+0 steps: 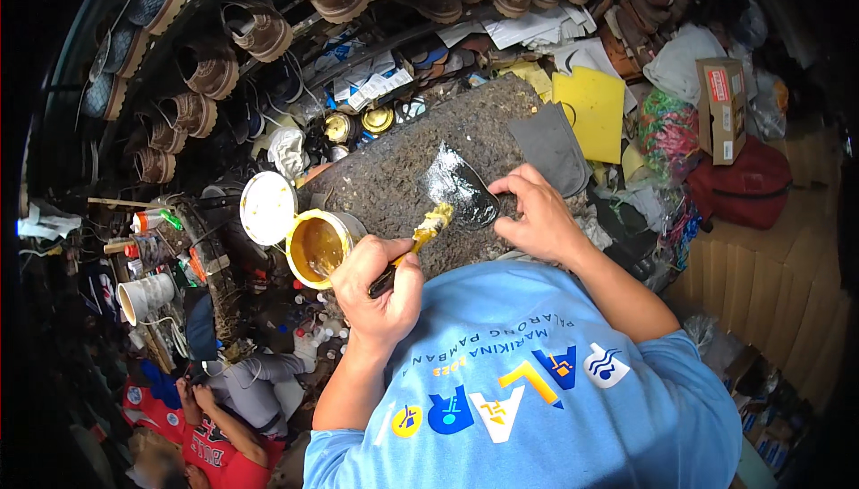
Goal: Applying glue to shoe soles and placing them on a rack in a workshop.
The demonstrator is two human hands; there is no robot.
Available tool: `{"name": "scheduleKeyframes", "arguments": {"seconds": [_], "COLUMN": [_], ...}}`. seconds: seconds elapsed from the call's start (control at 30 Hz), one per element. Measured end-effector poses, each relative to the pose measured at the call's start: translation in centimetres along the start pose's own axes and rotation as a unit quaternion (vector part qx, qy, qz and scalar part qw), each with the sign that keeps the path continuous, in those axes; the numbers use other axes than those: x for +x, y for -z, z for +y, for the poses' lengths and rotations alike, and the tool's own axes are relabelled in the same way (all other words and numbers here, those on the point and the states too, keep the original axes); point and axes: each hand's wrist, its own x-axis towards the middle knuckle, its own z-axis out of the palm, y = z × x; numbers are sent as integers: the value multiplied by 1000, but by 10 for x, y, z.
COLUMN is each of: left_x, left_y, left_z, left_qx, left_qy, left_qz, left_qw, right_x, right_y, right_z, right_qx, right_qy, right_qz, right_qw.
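Note:
My left hand [380,285] grips the dark handle of a brush [428,229] whose bristles are caked with yellowish glue. The brush tip is close beside a glossy black piece [461,189], rounded at its near end and wet-looking, with bright glare at its far end. At its right edge, the thumb and fingers of my right hand [537,216] hold it against a rough, crusted work block [367,187]. Left of the brush, an open tub [319,249] contains amber glue, with smears round its rim. Its white lid [267,209] leans behind it.
Brown shoes [258,28] line racks along the far side. Grey sheet pieces [550,149] and a yellow sheet [588,111] lie at the block's right end. A box [721,109] and red bag [741,185] sit farther right. Someone in red [224,449] is at lower left.

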Motion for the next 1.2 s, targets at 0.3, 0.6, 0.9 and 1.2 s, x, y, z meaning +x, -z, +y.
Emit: {"name": "scheduleKeyframes", "arguments": {"seconds": [0.3,0.6,0.9,1.2], "left_x": [-14,-24,-15,-26], "left_y": [-33,38,65,62], "left_z": [-9,-2,8,-7], "left_qx": [-17,-80,-191,-150], "left_qy": [-34,38,17,49], "left_qz": [-92,114,252,202], "left_qw": [995,990,949,967], "right_x": [5,18,43,54], "right_y": [0,8,0,146], "right_z": [-3,-10,21,-46], "right_qx": [13,15,700,801], "right_qy": [-63,-100,-46,270], "right_qz": [21,-64,-154,-93], "right_qw": [998,993,696,527]}}
